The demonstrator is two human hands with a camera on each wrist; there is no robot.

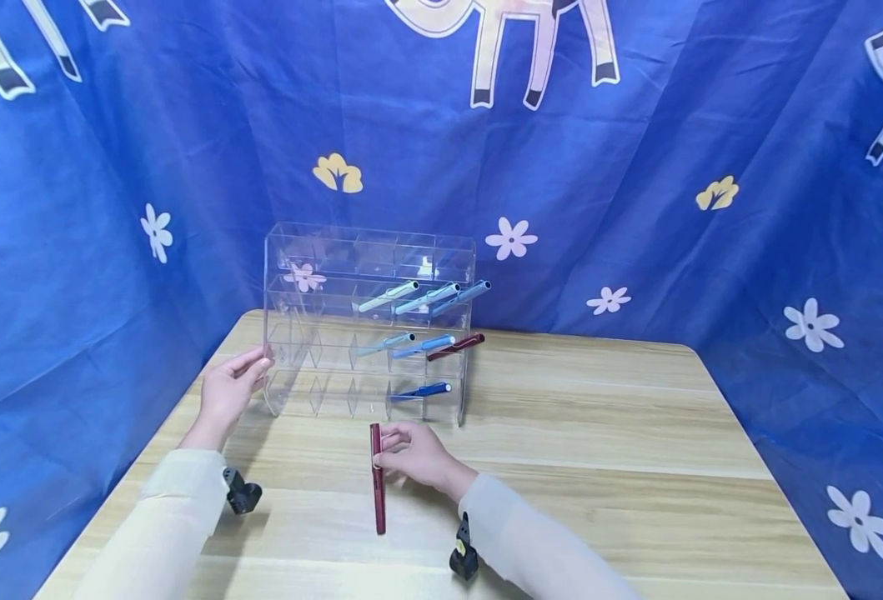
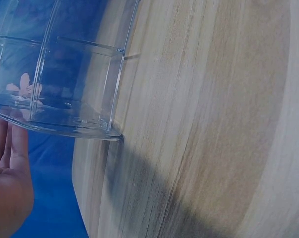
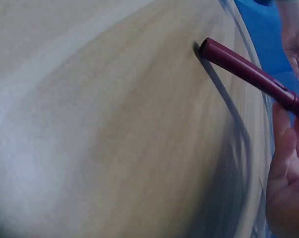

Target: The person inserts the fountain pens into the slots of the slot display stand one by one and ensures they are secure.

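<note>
The right hand (image 1: pixel 411 454) pinches the dark red pen (image 1: pixel 377 487) at its far end, low centre of frame, its length running toward the viewer along the tabletop (image 1: pixel 599 467), while the left hand (image 1: pixel 231 387) rests open-fingered against the clear rack (image 1: pixel 369 321).

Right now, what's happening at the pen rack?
A person sits at a wooden table with a clear acrylic pen rack standing on it. The left hand rests straight-fingered against the rack's left side. The right hand pinches the top end of a maroon pen whose far end touches the table. Seven pens already sit in the rack's right-hand slots, one of them maroon, the rest blue tones.
</note>
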